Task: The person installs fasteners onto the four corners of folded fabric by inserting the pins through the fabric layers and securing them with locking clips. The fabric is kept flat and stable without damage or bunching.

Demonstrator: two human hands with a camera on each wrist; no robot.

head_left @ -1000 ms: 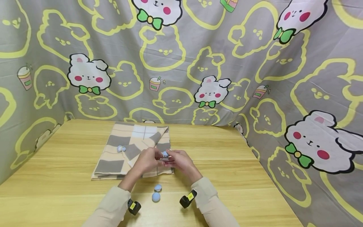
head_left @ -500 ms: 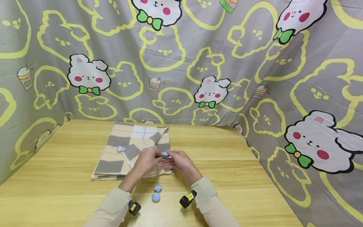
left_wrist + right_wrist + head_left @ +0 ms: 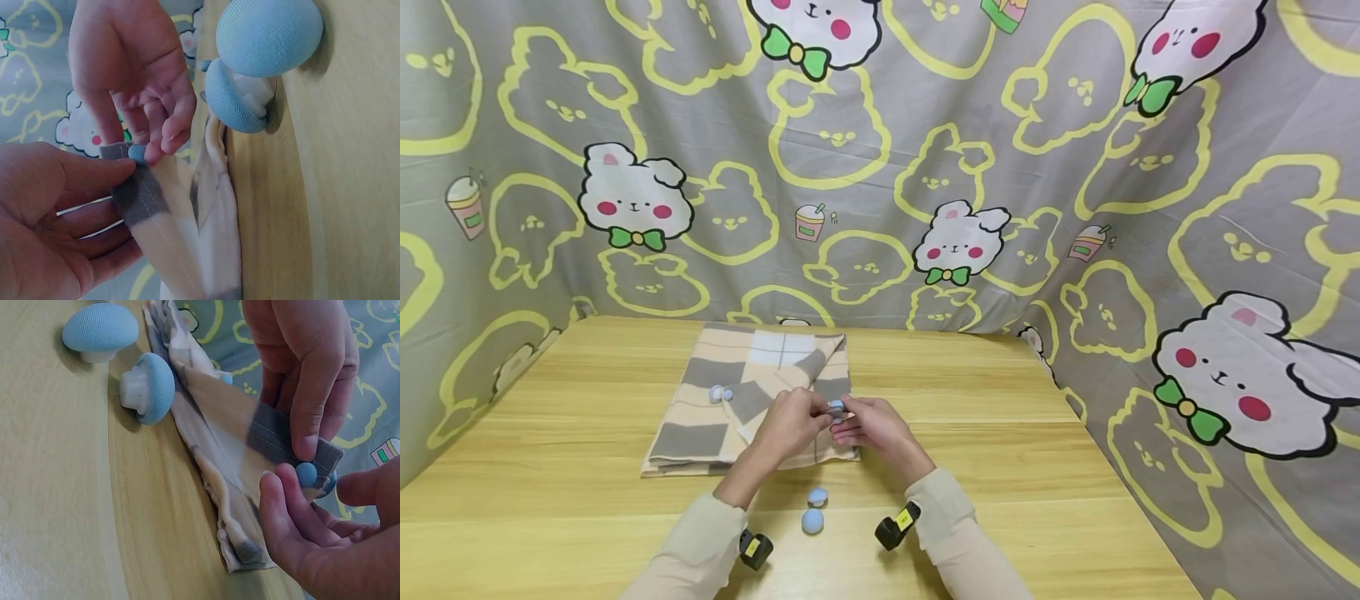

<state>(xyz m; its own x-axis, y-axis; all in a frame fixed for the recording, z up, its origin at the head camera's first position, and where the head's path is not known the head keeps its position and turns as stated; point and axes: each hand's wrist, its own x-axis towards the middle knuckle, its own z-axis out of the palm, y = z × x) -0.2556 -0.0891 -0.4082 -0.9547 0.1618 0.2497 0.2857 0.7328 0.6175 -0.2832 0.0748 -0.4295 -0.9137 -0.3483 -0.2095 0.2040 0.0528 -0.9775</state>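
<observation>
My left hand point(image 3: 793, 423) pinches a corner of the folded plaid blanket point(image 3: 688, 442), with its thumb on the dark hem in the right wrist view. At that corner is a mushroom-shaped blue quilt clip point(image 3: 837, 406). Its small blue ball point(image 3: 306, 474) shows on one face of the cloth and part of its cap on the other. My right hand point(image 3: 878, 427) holds the clip between thumb and fingers, fingertips by the ball. How far the clip's parts are joined, I cannot tell. A second blue clip point(image 3: 721, 393) sits on the blanket's left side.
Two more pieces, a blue mushroom-shaped cap point(image 3: 812, 522) and another cap with a white stem point(image 3: 817, 497), lie on the wooden table point(image 3: 1000, 433) between my forearms. A patterned curtain point(image 3: 865, 167) hangs behind the table and at its sides.
Both hands stay almost in place. Over the last second my left fingers have drawn closer together on the cloth corner, and the clip's cap has tilted slightly.
</observation>
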